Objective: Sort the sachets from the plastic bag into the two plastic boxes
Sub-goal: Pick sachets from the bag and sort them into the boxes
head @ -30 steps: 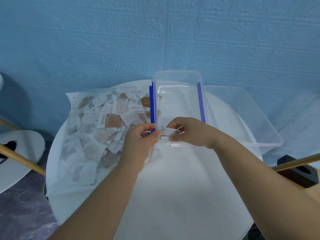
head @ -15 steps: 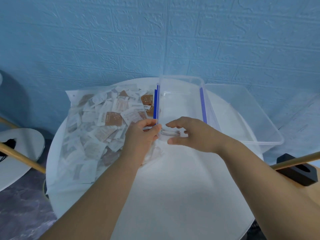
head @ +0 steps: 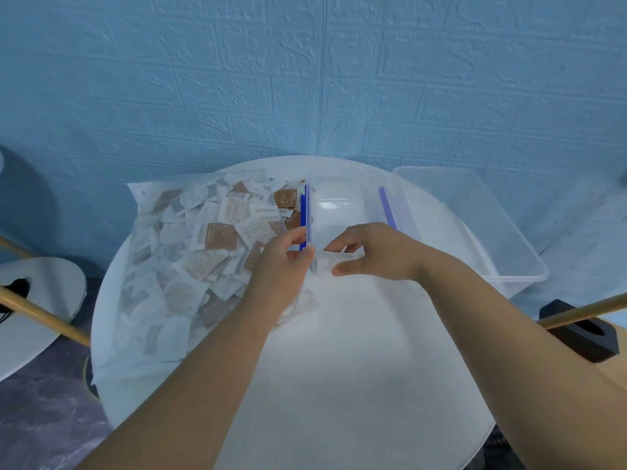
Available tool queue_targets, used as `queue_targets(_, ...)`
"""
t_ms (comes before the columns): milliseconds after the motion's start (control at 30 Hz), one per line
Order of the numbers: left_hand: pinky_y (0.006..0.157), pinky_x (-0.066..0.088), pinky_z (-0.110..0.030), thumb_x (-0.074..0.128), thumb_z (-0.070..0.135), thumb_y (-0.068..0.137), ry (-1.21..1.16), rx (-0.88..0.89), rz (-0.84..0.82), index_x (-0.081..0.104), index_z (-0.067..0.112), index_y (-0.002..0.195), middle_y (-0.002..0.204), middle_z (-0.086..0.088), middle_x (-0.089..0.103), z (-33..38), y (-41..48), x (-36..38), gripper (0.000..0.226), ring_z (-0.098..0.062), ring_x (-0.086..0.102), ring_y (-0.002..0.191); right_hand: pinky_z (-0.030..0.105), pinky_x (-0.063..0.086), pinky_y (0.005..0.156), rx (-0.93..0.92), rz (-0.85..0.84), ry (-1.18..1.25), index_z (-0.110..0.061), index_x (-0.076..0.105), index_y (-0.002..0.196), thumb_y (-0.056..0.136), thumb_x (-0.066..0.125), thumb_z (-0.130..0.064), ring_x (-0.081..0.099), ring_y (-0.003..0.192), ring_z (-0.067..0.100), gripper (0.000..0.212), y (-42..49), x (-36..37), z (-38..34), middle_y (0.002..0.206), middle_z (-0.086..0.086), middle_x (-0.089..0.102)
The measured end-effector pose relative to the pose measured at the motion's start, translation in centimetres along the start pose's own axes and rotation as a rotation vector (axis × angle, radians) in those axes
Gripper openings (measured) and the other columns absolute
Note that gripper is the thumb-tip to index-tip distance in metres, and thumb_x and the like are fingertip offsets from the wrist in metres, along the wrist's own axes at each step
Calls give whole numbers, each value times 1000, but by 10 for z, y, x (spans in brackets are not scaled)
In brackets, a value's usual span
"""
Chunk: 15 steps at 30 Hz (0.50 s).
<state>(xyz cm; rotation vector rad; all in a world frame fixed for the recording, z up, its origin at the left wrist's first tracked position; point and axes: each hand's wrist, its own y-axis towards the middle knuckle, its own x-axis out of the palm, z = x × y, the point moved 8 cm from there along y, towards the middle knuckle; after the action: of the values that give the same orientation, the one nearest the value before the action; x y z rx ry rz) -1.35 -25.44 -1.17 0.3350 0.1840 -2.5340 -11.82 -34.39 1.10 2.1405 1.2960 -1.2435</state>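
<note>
a round white table [head: 339,368] stands against a blue wall [head: 305,79]; on its left lies the clear plastic bag [head: 136,198], flat and full of white and brown sachets [head: 220,235]; at its right edge sits the larger clear box [head: 515,277], and between the two the narrower box [head: 339,184] with blue clips [head: 307,212]. both hands meet at the narrower box's near end; the left hand [head: 278,273] pinches its near left corner, the right hand [head: 376,252] curls over its near rim, thumb below.

The near half of my surface [head: 356,368] lies open. The bag [head: 159,273] covers its left edge; the clipped box [head: 339,205] and larger box [head: 475,232] crowd the far edge.
</note>
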Motion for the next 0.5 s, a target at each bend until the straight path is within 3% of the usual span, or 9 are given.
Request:
queue_targets(100, 88, 51, -33, 50, 20, 93, 42, 4, -17, 54, 27, 126, 125, 1, 57, 2, -2, 0, 34, -16, 59, 106, 13, 43, 77, 16, -12, 30, -27, 67, 106, 77, 73, -29, 57, 92, 5, 29, 0, -2, 1, 103, -14, 61)
queue_targets(233, 78, 47, -22, 51, 23, 93, 71, -7, 29, 54, 28, 127, 122, 2, 57, 11, -14, -9, 35, -13, 57, 102, 19, 43, 87, 27, -1, 4, -27, 62, 114, 75, 75, -31, 55, 100, 6, 41, -1, -3, 1, 114, -12, 58)
queue_targets(300, 72, 45, -12, 51, 22, 93, 83, 54, 64, 56, 29, 122, 118, 7, 57, 20, -25, -19, 30, -5, 57, 96, 18, 40, 91, -12, 84, -25, -29, 60, 116, 74, 75, -34, 50, 103, 2, 45, -5, -10, -5, 116, -13, 54)
queue_targets(367, 67, 45, -8, 52, 21, 93, 55, 134, 116, 62, 33, 106, 108, 13, 61, 30, -43, -33, 21, 2, 58, 92, 16, 42, 88, -94, 232, 5, -26, 62, 110, 77, 74, -30, 51, 97, 1, 36, -15, -18, -21, 108, -12, 55)
queue_targets(433, 68, 49, -17, 55, 19, 91, -14, 202, 150, 65, 30, 93, 89, 14, 67, 32, -64, -49, 16, -3, 64, 83, 18, 47, 79, -200, 350, 128, -18, 66, 99, 80, 71, -20, 57, 85, 6, 20, -33, -18, -44, 96, -5, 60)
queue_targets(500, 64, 48, -12, 57, 15, 90, -6, 240, 141, 67, 24, 84, 72, 13, 68, 25, -88, -63, 15, -1, 64, 70, 20, 50, 74, -282, 336, 246, -14, 68, 89, 81, 70, -14, 60, 79, 10, 8, -51, -2, -66, 87, 0, 65)
